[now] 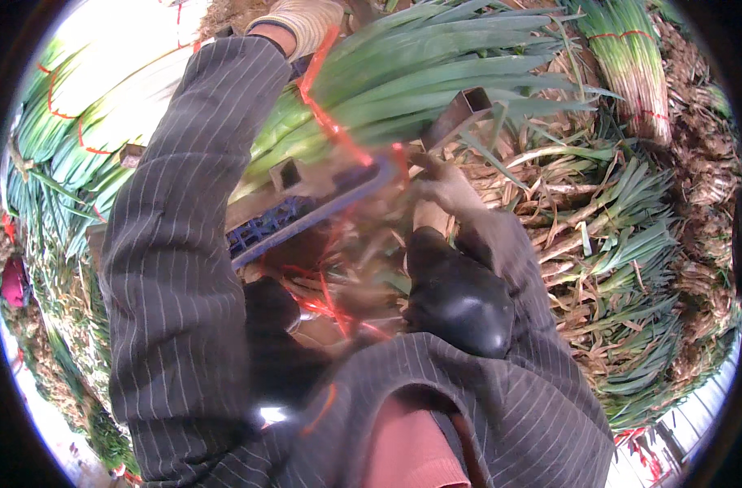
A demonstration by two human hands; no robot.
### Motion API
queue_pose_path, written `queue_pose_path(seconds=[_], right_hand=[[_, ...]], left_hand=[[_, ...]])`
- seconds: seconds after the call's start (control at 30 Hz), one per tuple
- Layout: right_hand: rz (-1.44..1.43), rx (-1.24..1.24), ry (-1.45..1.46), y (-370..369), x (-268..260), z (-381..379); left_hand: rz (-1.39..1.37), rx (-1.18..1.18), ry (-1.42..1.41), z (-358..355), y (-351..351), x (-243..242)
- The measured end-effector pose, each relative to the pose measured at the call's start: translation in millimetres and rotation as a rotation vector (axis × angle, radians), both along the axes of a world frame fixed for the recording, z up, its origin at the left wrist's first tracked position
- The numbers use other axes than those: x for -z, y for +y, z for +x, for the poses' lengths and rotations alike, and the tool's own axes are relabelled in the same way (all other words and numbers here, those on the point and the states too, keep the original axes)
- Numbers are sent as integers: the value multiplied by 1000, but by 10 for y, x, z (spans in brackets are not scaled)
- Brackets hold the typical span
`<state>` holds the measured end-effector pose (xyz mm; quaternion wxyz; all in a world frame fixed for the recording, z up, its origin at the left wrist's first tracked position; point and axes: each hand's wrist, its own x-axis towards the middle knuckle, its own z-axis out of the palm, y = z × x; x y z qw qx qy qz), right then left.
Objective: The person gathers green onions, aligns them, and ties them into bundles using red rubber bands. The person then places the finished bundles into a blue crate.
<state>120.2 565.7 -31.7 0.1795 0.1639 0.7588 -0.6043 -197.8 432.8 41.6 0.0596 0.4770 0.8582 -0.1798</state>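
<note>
A large bunch of green onions lies across a metal frame with square-tube posts. My left hand, in a pale knitted glove, is at the top edge, on the far side of the bunch; its fingers are partly cut off and hidden. An orange-red plastic tie runs across the leaves from near that glove down towards the blue plastic crate rim. My right hand, gloved and blurred by motion, is just below the bunch, near the tie's lower end. Whether it grips the tie is unclear.
Loose onions with dry leaves are heaped at the right. A tied onion bundle lies at the upper right, more tied bundles at the left. Tangled red ties lie between my black boots.
</note>
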Motion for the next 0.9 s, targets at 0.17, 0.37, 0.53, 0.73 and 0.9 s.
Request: queue_pose_path(seconds=[0.17, 0.37, 0.53, 0.73, 0.9], right_hand=[[-210, 116, -71, -99, 201, -119], [764, -285, 274, 29, -939, -22], [1359, -740, 282, -190, -1991, -478], [1473, -816, 60, 117, -2207, -1237], [1216, -394, -44, 877, -1484, -590]], left_hand=[[-75, 30, -22, 54, -13, -140], [137, 248, 39, 34, 44, 153], [446, -313, -153, 368, 100, 162], [334, -268, -82, 631, 139, -114], [209, -7, 16, 697, 150, -304]])
